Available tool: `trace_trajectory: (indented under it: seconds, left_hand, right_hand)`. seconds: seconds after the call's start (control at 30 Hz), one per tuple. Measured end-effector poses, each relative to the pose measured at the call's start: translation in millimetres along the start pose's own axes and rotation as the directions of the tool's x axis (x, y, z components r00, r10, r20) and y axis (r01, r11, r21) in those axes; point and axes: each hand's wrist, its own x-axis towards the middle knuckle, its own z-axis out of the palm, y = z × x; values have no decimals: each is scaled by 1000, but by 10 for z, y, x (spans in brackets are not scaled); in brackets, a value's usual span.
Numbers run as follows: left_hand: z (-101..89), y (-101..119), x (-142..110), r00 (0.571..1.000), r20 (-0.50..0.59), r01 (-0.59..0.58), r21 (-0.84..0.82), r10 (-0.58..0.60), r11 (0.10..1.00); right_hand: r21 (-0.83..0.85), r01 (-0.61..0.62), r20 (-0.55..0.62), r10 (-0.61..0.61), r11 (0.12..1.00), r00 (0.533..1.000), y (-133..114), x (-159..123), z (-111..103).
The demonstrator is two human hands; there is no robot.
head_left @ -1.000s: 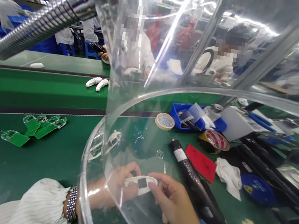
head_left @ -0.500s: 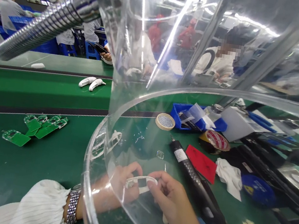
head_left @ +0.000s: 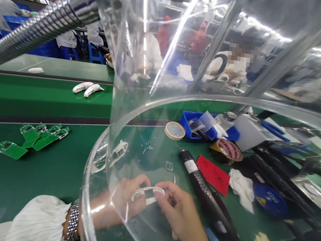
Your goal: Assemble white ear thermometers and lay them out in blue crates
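Note:
Through a clear plastic hood (head_left: 86, 190) I see both my hands close together above the green bench. My left hand (head_left: 125, 197) grips the left end of a white plastic housing frame (head_left: 152, 200), which has a rectangular window in it. My right hand (head_left: 181, 214) pinches the right end of the same frame between thumb and fingers. Beyond my fingers lie a small clear lens piece (head_left: 169, 165) and scattered tiny screws (head_left: 148, 147). A thin white-tipped stick shows beside my right hand. Another white housing (head_left: 119, 152) rests left of them, seen through the hood.
A black electric screwdriver (head_left: 204, 187), a red pad (head_left: 212, 174) and a white cloth (head_left: 242, 187) lie to the right. Behind are a round dish of screws (head_left: 175, 130) and a blue bin (head_left: 187, 122). Green circuit boards (head_left: 44, 141) lie left; white shells (head_left: 92, 90) sit farther back.
The whole view has shifted slightly, so most things sit a little farther left. Both hands keep hold of the white housing frame, with little visible change in grip.

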Motion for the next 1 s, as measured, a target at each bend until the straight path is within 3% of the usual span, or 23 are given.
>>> trace_trajectory:
  seconds: [0.1, 0.23, 0.33, 0.43, 0.5, 0.6, 0.73, 0.83, 1.0]
  left_hand:
    - [-36, -69, 12, 992, 5, -129, 61, 129, 990]
    - [-60, -297, 90, 961, -81, -258, 96, 266, 961]
    - [-93, -365, 113, 962, -145, -241, -43, 232, 970]
    - [-108, -351, 112, 959, -158, -275, -306, 236, 912]
    - [-89, -339, 127, 968, -109, -252, -464, 227, 849]
    - [-22, -333, 175, 991, 37, -79, -621, 130, 780]
    - [70, -329, 200, 988, 137, 63, -782, 72, 620]
    - [112, -331, 178, 982, 127, 25, -820, 138, 571]
    - [151, -368, 173, 981, 46, -83, -777, 187, 624]
  right_hand:
    - [76, -23, 42, 20, 997, 999, -62, 57, -64]
    - [262, -51, 100, 25, 964, 995, -127, 100, -164]
    - [435, -51, 61, 27, 899, 998, -114, 90, -201]
    - [525, -29, 10, 28, 851, 1000, -94, 63, -186]
    - [538, -1, -17, 13, 843, 1000, -99, 43, -154]
    - [530, 52, -57, -26, 847, 998, -131, 18, -99]
    - [500, 88, -76, -58, 862, 995, -162, -14, -49]
    - [497, 106, -72, -82, 861, 994, -149, -41, -26]
    - [447, 137, -86, -110, 884, 990, -104, -66, 32]
